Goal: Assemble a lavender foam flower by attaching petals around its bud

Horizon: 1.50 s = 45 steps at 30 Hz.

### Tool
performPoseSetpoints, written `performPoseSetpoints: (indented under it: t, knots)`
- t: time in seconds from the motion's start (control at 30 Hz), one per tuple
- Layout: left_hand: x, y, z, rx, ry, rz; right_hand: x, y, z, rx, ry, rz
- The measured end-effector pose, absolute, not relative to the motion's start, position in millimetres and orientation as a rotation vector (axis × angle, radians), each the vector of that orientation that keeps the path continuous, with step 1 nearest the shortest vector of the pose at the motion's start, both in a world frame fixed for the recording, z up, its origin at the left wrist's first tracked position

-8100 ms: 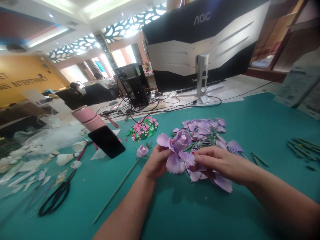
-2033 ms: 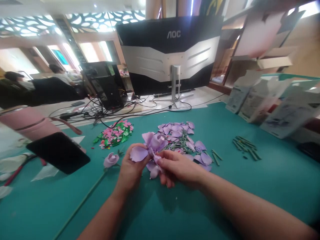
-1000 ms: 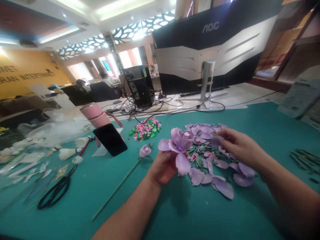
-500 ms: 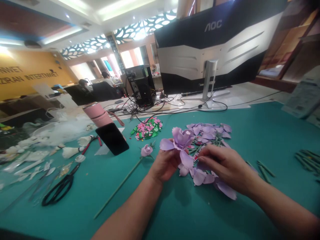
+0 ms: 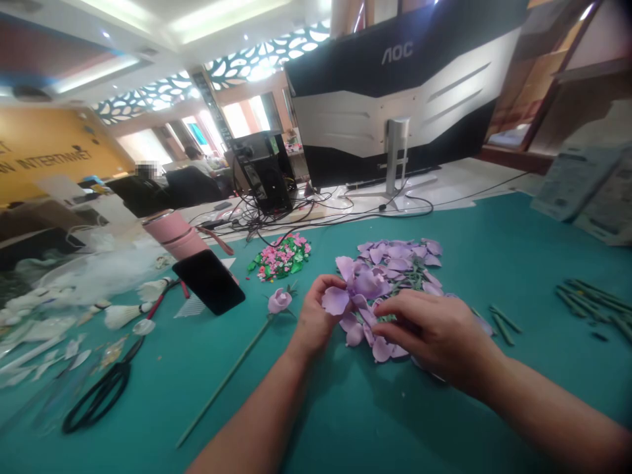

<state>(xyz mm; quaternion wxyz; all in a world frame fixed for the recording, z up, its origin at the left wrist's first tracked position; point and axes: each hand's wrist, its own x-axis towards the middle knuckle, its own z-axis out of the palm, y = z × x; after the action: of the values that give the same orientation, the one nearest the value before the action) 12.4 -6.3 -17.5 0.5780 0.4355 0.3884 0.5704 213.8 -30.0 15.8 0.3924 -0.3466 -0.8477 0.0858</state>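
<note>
My left hand (image 5: 312,320) is closed around the base of a half-built purple foam flower (image 5: 356,286), holding it just above the teal mat (image 5: 345,421). My right hand (image 5: 434,332) is closed, its fingertips pinching a loose purple petal (image 5: 380,347) beside the flower's lower petals. A heap of loose purple petals (image 5: 399,255) mixed with green bits lies right behind both hands. A finished purple bud on a long green stem (image 5: 279,301) lies on the mat left of my left hand.
A black phone (image 5: 209,281) leans against a pink flask (image 5: 175,234). Black scissors (image 5: 96,398) and white shuttlecock feathers (image 5: 123,315) lie at the left. A pink-and-green scrap pile (image 5: 282,257), green stem pieces (image 5: 590,299), booklets (image 5: 573,181), a monitor (image 5: 395,92) and cables stand behind.
My right hand reached back into the petal heap, then returned to the flower with a petal. My left hand has lowered the flower slightly toward the mat.
</note>
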Motion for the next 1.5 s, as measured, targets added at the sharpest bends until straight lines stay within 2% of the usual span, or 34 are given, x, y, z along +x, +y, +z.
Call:
performPoseSetpoints:
  t: [0.23,0.67,0.97,1.1,1.2,1.33,1.5]
  knots:
    - [12,-8,-16,1.057,0.950,1.296,215,-29,15,-0.894,-2.157,0.155]
    - [16,-11,-15,1.024,0.950,1.308,215,-33,19,-0.903,-2.093,0.299]
    - [12,-7,-17,0.723,0.770,1.326,222,-20,30,-1.144,-1.669,0.936]
    - [9,-7,-15,0.665,0.739,1.324,216,-14,20,-1.095,-1.498,1.404]
    - [9,-8,-14,0.676,0.721,1.313,210,-15,14,-1.033,-1.358,1.625]
    - [9,-8,-13,0.681,0.719,1.293,205,-17,9,-0.978,-1.193,1.793]
    - [8,-8,-12,0.709,0.742,1.289,202,-19,5,-0.963,-1.184,1.791]
